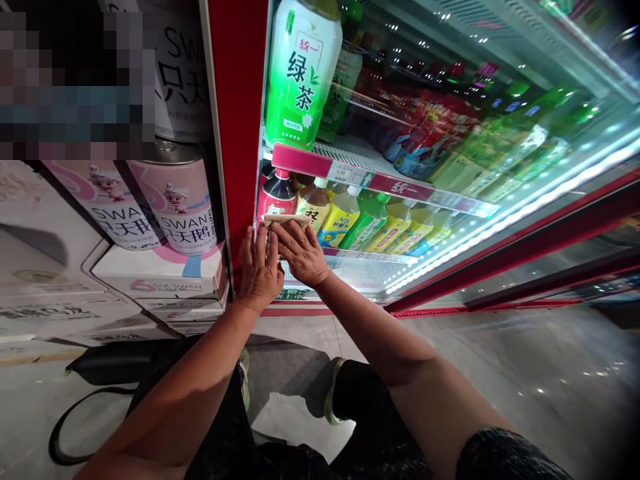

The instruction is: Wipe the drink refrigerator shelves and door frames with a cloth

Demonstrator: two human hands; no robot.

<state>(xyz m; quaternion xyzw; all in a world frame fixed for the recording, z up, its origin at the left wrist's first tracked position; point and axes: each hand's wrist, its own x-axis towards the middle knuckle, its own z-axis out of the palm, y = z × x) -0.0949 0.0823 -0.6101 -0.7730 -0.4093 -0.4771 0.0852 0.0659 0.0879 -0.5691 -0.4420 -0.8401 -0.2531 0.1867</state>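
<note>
Both hands reach into the lower shelf of an open drinks fridge. My right hand [301,252] lies over a folded beige cloth [280,219] and presses it against the front of the bottles, fingers together on it. My left hand [259,267] sits right beside it, fingers up against the shelf front near a red-capped dark bottle [276,193], touching the cloth's lower edge. Yellow and green drink bottles [340,217] stand in a row to the right of the cloth.
A large green tea bottle [300,70] stands on the shelf above, behind a red price rail [350,175]. The red fridge frame [237,127] rises at left, with stacked cartons and pink cans [175,200] beyond. A black bag [120,363] lies on the floor.
</note>
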